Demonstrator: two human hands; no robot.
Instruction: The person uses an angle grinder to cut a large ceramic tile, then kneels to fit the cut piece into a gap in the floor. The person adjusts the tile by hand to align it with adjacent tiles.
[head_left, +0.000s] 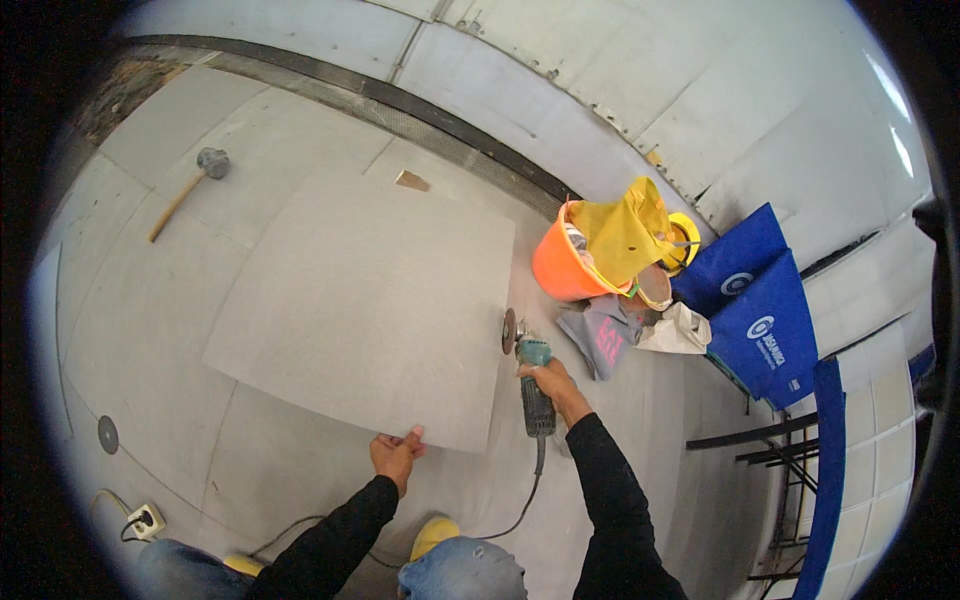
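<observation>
A large square grey floor tile (370,310) lies in front of me on the tiled floor. My left hand (397,460) grips the tile's near edge, with the thumb on top and the other fingers partly hidden. To the right, my right hand (556,388) is wrapped around the body of a teal and black angle grinder (535,375). The grinder's round disc (510,331) stands upright beside the tile's right edge; whether it touches the tile I cannot tell. From the grinder's lower end a dark cord (538,462) runs back past my legs.
A rubber mallet (188,190) and a small broken tile piece (411,181) lie beyond the tile. An orange bucket (565,262) with yellow cloth, grey bags and blue folded panels (760,320) stand to the right. A loose disc (108,434) and power socket (146,520) lie at left.
</observation>
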